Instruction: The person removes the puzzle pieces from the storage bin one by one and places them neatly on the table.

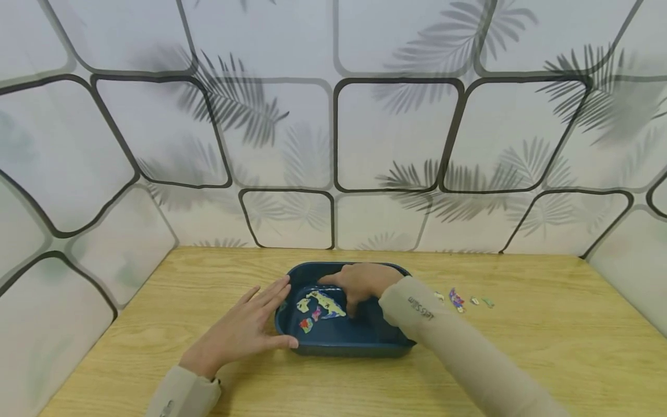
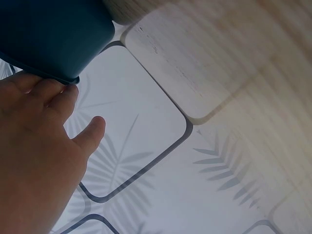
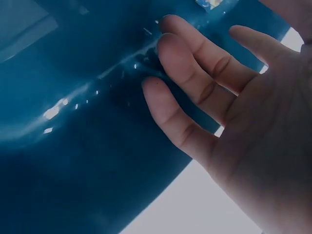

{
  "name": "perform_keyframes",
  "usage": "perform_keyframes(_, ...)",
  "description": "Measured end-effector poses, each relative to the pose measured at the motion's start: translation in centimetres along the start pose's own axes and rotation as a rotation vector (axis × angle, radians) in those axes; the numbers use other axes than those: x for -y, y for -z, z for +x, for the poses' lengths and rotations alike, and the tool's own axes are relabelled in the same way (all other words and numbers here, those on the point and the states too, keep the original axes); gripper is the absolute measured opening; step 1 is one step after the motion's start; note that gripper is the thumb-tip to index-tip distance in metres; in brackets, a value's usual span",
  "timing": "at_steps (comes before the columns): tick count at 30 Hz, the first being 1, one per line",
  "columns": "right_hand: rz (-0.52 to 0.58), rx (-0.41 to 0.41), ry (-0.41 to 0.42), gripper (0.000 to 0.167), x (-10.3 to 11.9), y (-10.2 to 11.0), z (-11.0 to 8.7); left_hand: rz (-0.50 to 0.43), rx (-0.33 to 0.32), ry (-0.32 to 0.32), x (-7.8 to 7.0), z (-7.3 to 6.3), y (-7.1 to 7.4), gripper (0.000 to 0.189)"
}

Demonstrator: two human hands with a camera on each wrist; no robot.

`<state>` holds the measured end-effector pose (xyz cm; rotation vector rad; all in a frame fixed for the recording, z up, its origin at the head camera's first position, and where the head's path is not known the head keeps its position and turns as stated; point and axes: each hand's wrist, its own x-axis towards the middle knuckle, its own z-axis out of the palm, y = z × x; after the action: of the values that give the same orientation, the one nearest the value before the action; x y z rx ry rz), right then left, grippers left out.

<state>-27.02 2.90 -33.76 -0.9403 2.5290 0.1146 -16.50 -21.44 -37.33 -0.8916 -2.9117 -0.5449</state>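
A dark blue plastic basin [image 1: 365,349] sits on the wooden table. My left hand [image 1: 242,327] rests against its left end, fingers straight along the rim and thumb at the near corner. In the left wrist view, the fingertips touch the basin's rim [image 2: 68,80]. My right hand [image 1: 359,284] reaches inside over the far part of the basin. The right wrist view shows its fingers [image 3: 183,63] loosely bent near the basin wall, with nothing visible between them. Several colourful flat cut-out pieces, among them a long yellow-and-blue one [image 1: 325,302] and a red-and-green one [image 1: 305,325], lie in the basin's left half.
Right of the basin, several small cut-out pieces lie on the table, including a red-and-purple one [image 1: 455,298] and a green one [image 1: 488,302]. A wall [image 1: 385,220] with a leaf pattern stands behind the table [image 1: 552,330] and along its sides.
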Motion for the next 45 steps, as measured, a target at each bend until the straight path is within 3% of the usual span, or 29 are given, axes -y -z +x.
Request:
perform_keyframes(12,-0.007,0.038,-0.023,0.097,0.1,-0.6,1.4,-0.008,0.004,0.003,-0.1,0.1,0.0,0.102)
perform_keyframes(18,0.012,0.056,-0.054,0.092,0.1,-0.8,1.7,0.001,0.002,-0.004,0.0,0.3,0.0,0.102)
perform_keyframes(31,0.059,0.045,-0.025,0.081,0.0,-0.5,1.5,0.021,-0.009,-0.003,0.0,0.4,0.1,0.102)
perform_keyframes(41,0.079,0.036,0.017,0.093,0.5,-0.9,1.4,0.024,0.002,-0.007,0.0,0.1,0.0,0.102)
perform_keyframes(45,0.072,0.037,-0.001,0.094,0.8,-1.1,1.5,0.023,0.001,-0.004,0.0,0.0,0.0,0.101)
